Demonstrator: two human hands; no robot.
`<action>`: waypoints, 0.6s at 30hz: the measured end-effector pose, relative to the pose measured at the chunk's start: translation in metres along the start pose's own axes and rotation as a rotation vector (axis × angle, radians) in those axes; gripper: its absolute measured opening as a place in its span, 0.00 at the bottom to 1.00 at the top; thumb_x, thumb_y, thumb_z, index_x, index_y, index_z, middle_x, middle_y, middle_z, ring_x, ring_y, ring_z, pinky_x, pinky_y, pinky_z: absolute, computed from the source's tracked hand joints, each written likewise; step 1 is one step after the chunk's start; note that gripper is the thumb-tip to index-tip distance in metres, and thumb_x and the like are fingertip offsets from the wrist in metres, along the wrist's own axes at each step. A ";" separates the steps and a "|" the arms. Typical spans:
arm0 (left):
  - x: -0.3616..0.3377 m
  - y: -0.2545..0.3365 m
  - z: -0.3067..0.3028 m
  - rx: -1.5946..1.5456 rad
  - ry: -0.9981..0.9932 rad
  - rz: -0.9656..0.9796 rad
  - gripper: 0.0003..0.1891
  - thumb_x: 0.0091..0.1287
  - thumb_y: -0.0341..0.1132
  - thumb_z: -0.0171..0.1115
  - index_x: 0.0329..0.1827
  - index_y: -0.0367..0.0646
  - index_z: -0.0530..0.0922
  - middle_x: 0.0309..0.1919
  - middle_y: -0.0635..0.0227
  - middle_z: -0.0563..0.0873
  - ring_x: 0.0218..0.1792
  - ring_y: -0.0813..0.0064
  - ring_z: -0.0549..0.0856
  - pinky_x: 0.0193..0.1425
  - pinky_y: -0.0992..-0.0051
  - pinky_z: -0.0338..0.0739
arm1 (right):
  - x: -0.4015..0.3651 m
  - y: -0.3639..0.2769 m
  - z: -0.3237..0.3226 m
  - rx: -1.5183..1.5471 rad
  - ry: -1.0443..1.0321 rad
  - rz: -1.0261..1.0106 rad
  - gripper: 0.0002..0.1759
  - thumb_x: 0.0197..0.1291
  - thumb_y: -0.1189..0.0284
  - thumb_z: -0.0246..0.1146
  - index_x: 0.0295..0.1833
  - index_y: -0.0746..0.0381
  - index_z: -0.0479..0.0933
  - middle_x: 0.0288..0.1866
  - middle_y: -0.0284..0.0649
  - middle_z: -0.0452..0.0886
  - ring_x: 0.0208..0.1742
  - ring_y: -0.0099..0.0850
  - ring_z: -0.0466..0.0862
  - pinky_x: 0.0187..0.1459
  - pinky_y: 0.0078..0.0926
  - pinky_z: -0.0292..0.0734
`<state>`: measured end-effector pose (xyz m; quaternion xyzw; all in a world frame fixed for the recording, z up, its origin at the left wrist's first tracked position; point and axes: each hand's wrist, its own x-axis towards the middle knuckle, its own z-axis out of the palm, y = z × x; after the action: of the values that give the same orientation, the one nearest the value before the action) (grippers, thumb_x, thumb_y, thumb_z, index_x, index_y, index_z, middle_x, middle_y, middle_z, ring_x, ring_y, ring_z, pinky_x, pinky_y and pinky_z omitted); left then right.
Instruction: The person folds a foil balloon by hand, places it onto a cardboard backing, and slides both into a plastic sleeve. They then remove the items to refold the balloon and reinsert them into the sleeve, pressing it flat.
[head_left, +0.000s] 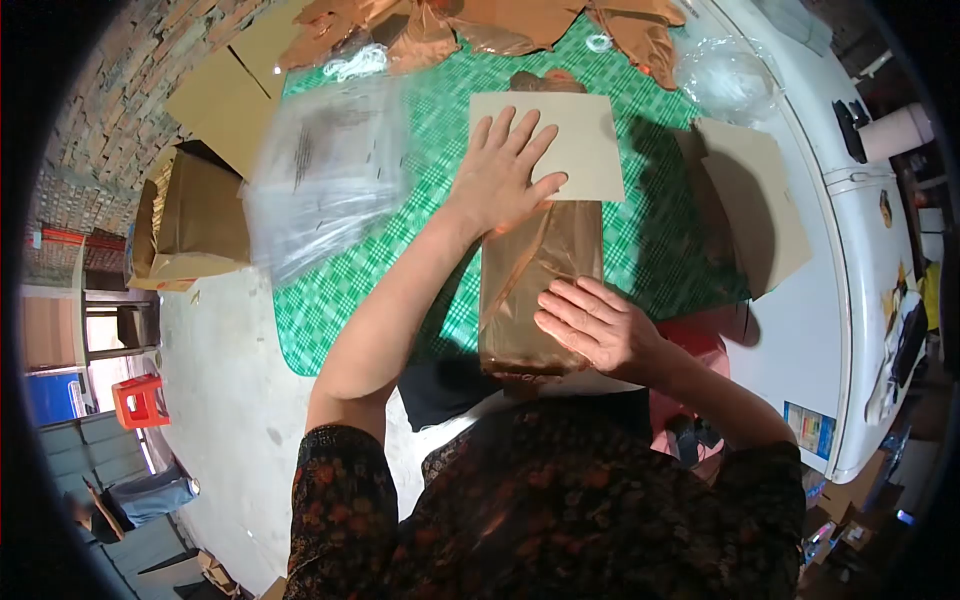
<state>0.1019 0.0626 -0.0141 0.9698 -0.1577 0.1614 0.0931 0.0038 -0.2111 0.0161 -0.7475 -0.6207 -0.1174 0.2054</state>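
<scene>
A pale sheet of card [585, 150] lies on the far part of a long brown item in shiny, translucent plastic wrap [520, 290]. My left hand [505, 170] presses on the card's left half with its fingers spread. Nearer to me, my right hand [600, 325] rests flat along the lower right part of the wrapped item, fingers stretched out. Creases run across the plastic between the two hands. Past the card's far edge, brown rounded ends [548, 82] stick out; the card hides what joins them to the rest.
A green checked cloth [440, 150] covers the table. Clear plastic bags [330, 165] are piled at left, brown plastic pieces [510, 25] at the far edge. A cardboard piece [755, 205] and a clear plastic bundle [728, 78] lie at right, beside a white fridge [850, 240]. An open carton [200, 220] stands left.
</scene>
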 end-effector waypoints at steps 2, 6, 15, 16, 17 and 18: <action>0.001 0.000 -0.001 0.004 -0.013 0.000 0.42 0.80 0.71 0.47 0.87 0.51 0.68 0.87 0.56 0.66 0.87 0.43 0.60 0.91 0.43 0.48 | 0.005 0.003 0.004 0.048 0.046 0.023 0.20 0.64 0.73 0.72 0.62 0.62 0.88 0.66 0.44 0.88 0.72 0.42 0.85 0.74 0.45 0.80; 0.002 0.000 -0.007 -0.031 -0.046 0.004 0.42 0.82 0.70 0.44 0.87 0.49 0.67 0.87 0.56 0.66 0.88 0.43 0.58 0.91 0.42 0.47 | 0.005 0.011 0.001 0.115 0.060 0.003 0.22 0.62 0.73 0.71 0.63 0.64 0.86 0.67 0.45 0.88 0.72 0.43 0.85 0.76 0.45 0.79; 0.010 -0.008 -0.040 -0.652 -0.241 -0.132 0.39 0.87 0.63 0.32 0.88 0.45 0.64 0.89 0.61 0.63 0.91 0.54 0.51 0.94 0.50 0.36 | 0.056 0.052 -0.071 0.485 -0.096 0.383 0.20 0.66 0.67 0.72 0.60 0.65 0.86 0.59 0.47 0.90 0.62 0.46 0.90 0.65 0.43 0.85; 0.009 -0.005 -0.055 -0.749 -0.279 -0.207 0.39 0.88 0.64 0.31 0.88 0.45 0.64 0.89 0.64 0.64 0.92 0.56 0.50 0.94 0.52 0.33 | 0.061 0.067 -0.073 0.588 0.059 0.327 0.17 0.75 0.64 0.67 0.60 0.64 0.87 0.51 0.45 0.91 0.53 0.38 0.91 0.55 0.37 0.86; 0.003 -0.026 -0.035 -0.671 -0.239 0.017 0.40 0.88 0.65 0.33 0.88 0.42 0.64 0.88 0.61 0.66 0.91 0.58 0.55 0.94 0.55 0.42 | 0.069 0.078 -0.080 0.691 0.055 0.472 0.16 0.79 0.62 0.65 0.56 0.65 0.87 0.42 0.36 0.86 0.45 0.27 0.84 0.47 0.31 0.80; 0.004 -0.018 -0.046 -0.885 -0.248 -0.168 0.42 0.87 0.67 0.33 0.87 0.41 0.64 0.86 0.59 0.67 0.89 0.59 0.60 0.93 0.57 0.49 | 0.077 0.090 -0.088 0.794 0.067 0.620 0.18 0.83 0.60 0.62 0.51 0.65 0.87 0.32 0.28 0.80 0.38 0.16 0.77 0.38 0.25 0.74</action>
<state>0.0988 0.0894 0.0280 0.8583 -0.1425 -0.0468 0.4908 0.1138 -0.1963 0.1125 -0.7567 -0.3594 0.1705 0.5189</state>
